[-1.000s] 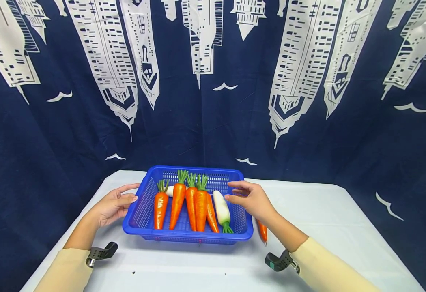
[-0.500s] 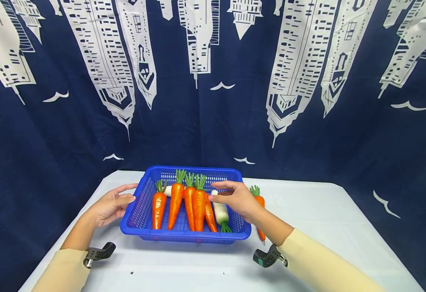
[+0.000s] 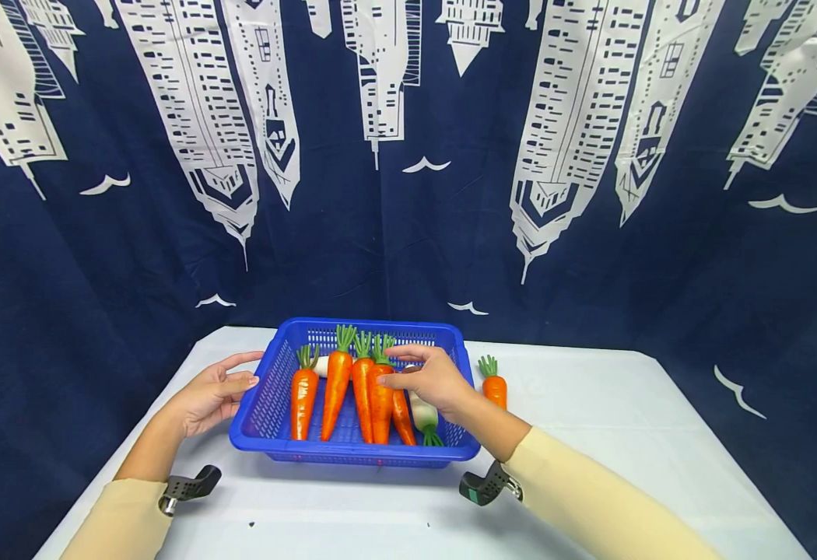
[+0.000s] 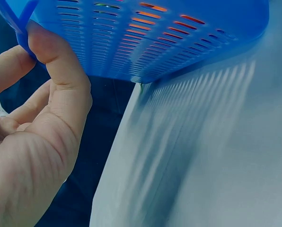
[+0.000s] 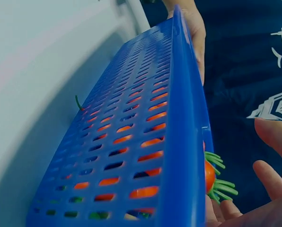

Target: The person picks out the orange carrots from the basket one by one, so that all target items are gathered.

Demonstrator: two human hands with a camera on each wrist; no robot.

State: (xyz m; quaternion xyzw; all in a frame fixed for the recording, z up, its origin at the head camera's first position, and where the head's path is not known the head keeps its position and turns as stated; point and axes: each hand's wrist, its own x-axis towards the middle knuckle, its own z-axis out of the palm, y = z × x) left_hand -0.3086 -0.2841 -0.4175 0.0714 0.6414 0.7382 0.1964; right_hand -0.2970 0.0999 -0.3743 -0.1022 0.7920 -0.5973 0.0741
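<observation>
A blue plastic basket (image 3: 373, 457) stands on the white table with several orange carrots (image 3: 304, 400) lying in it, green tops away from me. Among them is a white radish (image 3: 424, 416) at the right, partly hidden by my right hand. My left hand (image 3: 212, 397) pinches the basket's left rim between thumb and finger, as the left wrist view shows. Over the right half of the basket is my right hand (image 3: 436, 381), thumb and fingers apart around the top of a carrot (image 3: 380, 404). Whether it touches that carrot I cannot tell.
Outside the basket, on the right, another carrot (image 3: 495, 389) lies on the table (image 3: 611, 435), its lower part behind my right forearm. A second white piece (image 3: 320, 366) shows behind the leftmost carrots. A dark blue printed curtain (image 3: 380, 233) hangs behind the table.
My right hand has moved left, from the basket's right side past the white radish to the carrots. The left hand stays on the rim. The view shifted slightly.
</observation>
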